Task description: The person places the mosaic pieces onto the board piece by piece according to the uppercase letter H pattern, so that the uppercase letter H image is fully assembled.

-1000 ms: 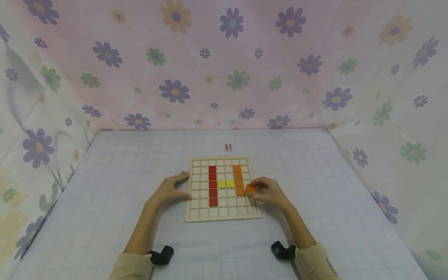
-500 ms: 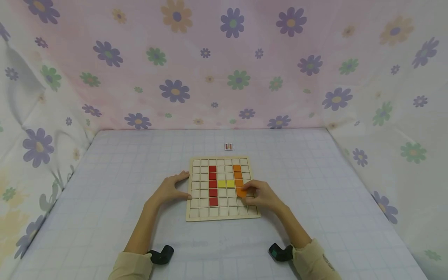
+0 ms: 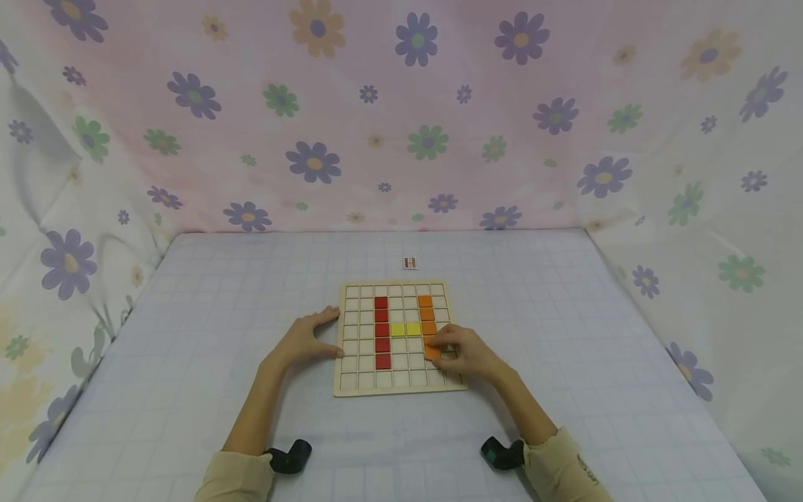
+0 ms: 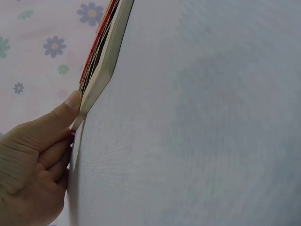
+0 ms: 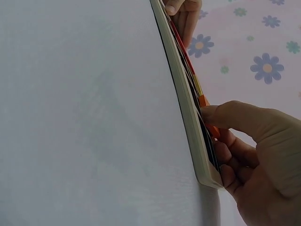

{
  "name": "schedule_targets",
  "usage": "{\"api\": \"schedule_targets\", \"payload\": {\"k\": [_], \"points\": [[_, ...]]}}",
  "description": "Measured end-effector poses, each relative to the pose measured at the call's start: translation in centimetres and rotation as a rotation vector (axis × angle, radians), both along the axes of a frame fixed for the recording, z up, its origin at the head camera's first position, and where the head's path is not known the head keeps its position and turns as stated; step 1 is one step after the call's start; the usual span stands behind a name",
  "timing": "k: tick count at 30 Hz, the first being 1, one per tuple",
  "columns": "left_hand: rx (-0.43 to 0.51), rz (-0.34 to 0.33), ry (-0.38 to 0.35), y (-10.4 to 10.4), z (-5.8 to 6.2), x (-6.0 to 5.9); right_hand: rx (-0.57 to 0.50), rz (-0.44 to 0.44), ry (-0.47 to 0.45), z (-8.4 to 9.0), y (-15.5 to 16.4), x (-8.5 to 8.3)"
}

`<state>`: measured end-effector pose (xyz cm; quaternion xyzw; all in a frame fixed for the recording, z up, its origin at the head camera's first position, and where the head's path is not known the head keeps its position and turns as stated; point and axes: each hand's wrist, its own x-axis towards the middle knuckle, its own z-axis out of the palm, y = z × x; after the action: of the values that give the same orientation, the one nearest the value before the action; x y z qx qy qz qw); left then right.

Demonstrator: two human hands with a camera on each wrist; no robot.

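A wooden grid board lies flat on the table and holds a column of red tiles, two yellow tiles and a column of orange tiles. My right hand pinches an orange tile down onto the board just below the orange column. In the right wrist view the thumb and curled fingers of the right hand close on the orange tile by the board's edge. My left hand rests against the board's left edge, its thumb touching the board's rim.
A small printed card lies on the gridded table cover behind the board. Flowered cloth walls close in the back and both sides. Black wrist mounts sit near the front edge.
My right hand has carried the orange tile from beside the board's right edge leftward and down onto the cell under the orange column. The left hand has stayed put.
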<state>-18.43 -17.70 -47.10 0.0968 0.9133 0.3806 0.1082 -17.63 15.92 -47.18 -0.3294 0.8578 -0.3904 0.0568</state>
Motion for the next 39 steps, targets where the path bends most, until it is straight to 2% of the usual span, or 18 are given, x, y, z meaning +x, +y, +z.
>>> {"api": "schedule_targets", "payload": {"k": [3, 14, 21, 27, 39], "points": [[0.004, -0.001, 0.002, -0.01, 0.01, -0.03, -0.007, 0.002, -0.034, 0.08, 0.08, -0.01], [0.004, 0.005, -0.009, -0.08, -0.10, 0.01, -0.061, 0.044, -0.035, 0.08, -0.01, 0.14], [0.027, -0.008, 0.007, -0.15, -0.08, -0.04, 0.014, 0.071, -0.010, 0.26, 0.00, -0.04], [0.022, -0.003, 0.002, -0.15, -0.03, 0.00, 0.015, 0.127, -0.021, 0.29, -0.02, -0.10], [0.017, -0.004, 0.008, -0.08, 0.12, 0.04, 0.004, 0.122, -0.025, 0.39, 0.00, -0.21]]}}
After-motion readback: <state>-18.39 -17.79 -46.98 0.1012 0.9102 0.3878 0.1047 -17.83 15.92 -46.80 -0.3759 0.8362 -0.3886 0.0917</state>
